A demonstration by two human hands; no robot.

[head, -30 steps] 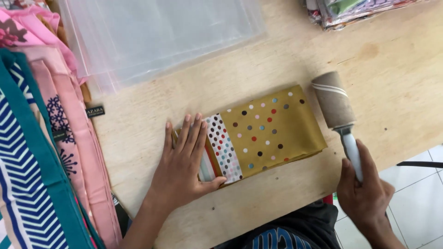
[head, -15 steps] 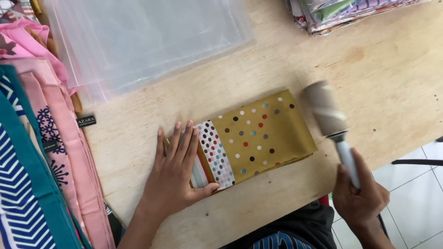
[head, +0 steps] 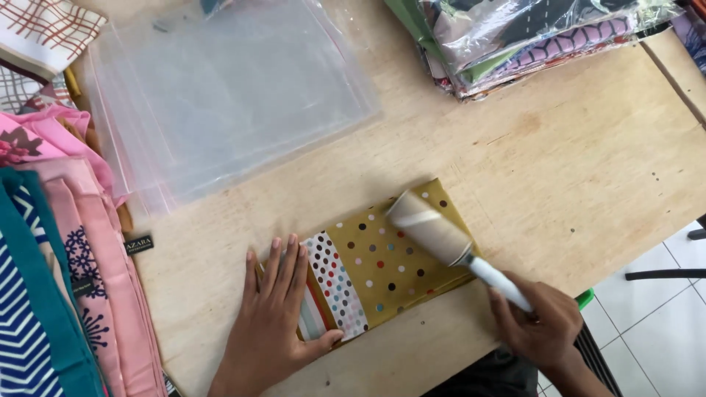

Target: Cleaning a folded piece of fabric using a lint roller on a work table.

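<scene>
A folded mustard cloth with coloured dots and a white dotted band (head: 382, 265) lies near the front edge of the wooden table (head: 573, 162). My left hand (head: 276, 323) presses flat on the cloth's left end, fingers spread. My right hand (head: 540, 323) grips the white handle of a lint roller (head: 434, 229). The roller's head rests on the cloth's right half, tilted toward the far left.
A stack of clear plastic bags (head: 228, 95) lies at the back left. Folded patterned cloths (head: 59, 272) are piled along the left edge. Bagged cloths (head: 529, 37) are stacked at the back right. Tiled floor (head: 654, 309) shows at the lower right.
My right hand has brought the lint roller from beside the cloth's right end onto the cloth. My left hand stays pressed on the left end.
</scene>
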